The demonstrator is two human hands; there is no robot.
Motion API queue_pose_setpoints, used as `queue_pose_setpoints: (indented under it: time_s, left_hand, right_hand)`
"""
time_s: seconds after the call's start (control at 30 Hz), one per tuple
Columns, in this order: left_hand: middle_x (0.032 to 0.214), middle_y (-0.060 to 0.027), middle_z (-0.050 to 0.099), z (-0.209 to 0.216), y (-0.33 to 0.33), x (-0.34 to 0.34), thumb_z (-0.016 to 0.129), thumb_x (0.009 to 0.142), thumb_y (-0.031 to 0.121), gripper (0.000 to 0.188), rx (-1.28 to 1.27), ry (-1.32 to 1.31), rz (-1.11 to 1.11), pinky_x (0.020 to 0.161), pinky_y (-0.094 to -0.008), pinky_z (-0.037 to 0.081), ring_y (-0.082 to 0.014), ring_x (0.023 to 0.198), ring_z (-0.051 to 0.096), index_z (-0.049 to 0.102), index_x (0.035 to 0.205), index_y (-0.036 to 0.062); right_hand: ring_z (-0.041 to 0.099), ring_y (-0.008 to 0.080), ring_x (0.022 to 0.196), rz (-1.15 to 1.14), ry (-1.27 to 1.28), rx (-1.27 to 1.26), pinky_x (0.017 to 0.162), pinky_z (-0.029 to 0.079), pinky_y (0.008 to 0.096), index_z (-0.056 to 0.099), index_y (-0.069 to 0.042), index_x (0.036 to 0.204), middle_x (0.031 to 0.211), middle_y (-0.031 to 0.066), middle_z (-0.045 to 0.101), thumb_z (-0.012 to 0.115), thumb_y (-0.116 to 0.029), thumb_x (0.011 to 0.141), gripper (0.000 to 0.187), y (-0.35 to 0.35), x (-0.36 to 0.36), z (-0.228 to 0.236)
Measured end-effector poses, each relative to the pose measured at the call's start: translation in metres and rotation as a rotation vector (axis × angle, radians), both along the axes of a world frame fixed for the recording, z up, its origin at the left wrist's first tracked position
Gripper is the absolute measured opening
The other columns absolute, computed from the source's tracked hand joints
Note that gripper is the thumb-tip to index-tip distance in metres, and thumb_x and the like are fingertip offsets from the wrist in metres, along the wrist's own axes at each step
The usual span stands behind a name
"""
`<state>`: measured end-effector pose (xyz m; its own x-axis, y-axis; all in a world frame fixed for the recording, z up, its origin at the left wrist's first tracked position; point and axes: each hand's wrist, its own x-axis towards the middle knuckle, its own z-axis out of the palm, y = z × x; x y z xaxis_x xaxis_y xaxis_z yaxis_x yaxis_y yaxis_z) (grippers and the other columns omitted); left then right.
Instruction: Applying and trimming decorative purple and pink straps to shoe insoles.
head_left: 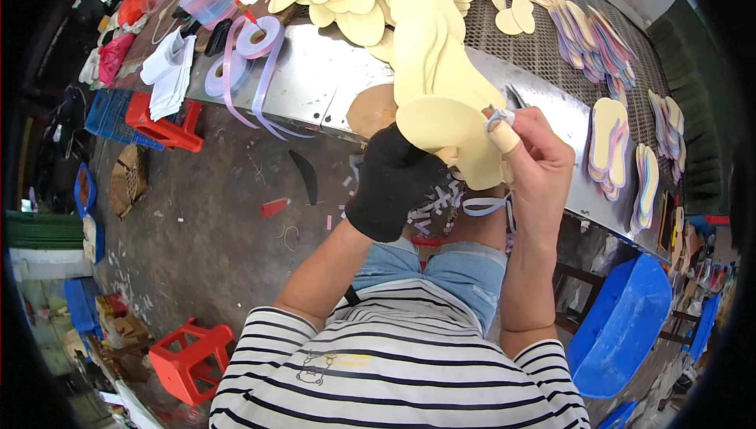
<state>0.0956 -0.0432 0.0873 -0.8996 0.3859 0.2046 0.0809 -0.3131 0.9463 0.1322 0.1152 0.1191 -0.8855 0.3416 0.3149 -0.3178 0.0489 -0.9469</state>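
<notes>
My left hand (398, 185), in a black glove, grips a pale yellow shoe insole (449, 126) from beneath, its bare fingertips showing under the edge. At the insole's right edge, the fingers of my bare right hand (542, 153) are pinched together. Beige tape wraps its thumb and a whitish-blue wrap covers a fingertip; what lies between them is hidden. A narrow lavender ribbon (483, 207) loops below the insole, over my lap. Just beyond, a long fanned stack of pale yellow insoles (429, 43) runs up the table, with a pointed metal blade (516, 97) beside it.
The metal-edged table (311, 75) holds ribbon rolls (260, 38), a heap of insoles (354, 4) and bundled colourful insoles (606, 142) at right. Red stools (189, 358) stand at left, a blue tub (622, 327) at lower right. Scraps litter the floor (236, 224).
</notes>
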Motion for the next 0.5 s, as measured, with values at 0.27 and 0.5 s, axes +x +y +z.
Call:
queue_pose_setpoints:
  time_s: [0.27,0.5]
  left_hand:
    - [0.099,-0.0068,0.064,0.010,0.003,0.000,0.063,0.079,-0.002,0.030,0.017,0.051,-0.008,0.080,-0.0266,0.047,-0.0116,0.092,0.059,0.058,0.109,-0.0019]
    - [0.102,-0.0074,0.064,0.016,0.014,-0.027,0.064,0.078,0.001,0.029,0.076,0.104,-0.087,0.081,-0.0282,0.048,-0.0140,0.093,0.060,0.058,0.107,-0.0017]
  right_hand:
    - [0.038,0.0014,0.060,-0.150,0.093,0.187,0.050,0.029,0.0178,0.056,0.002,0.079,0.075,-0.0020,0.050,0.066,0.000,0.076,0.010,0.002,0.000,0.001]
    - [0.039,0.0021,0.057,0.097,0.058,0.190,0.049,0.029,0.0184,0.056,0.000,0.083,0.069,-0.0039,0.049,0.059,-0.001,0.079,0.005,-0.005,-0.008,-0.002]
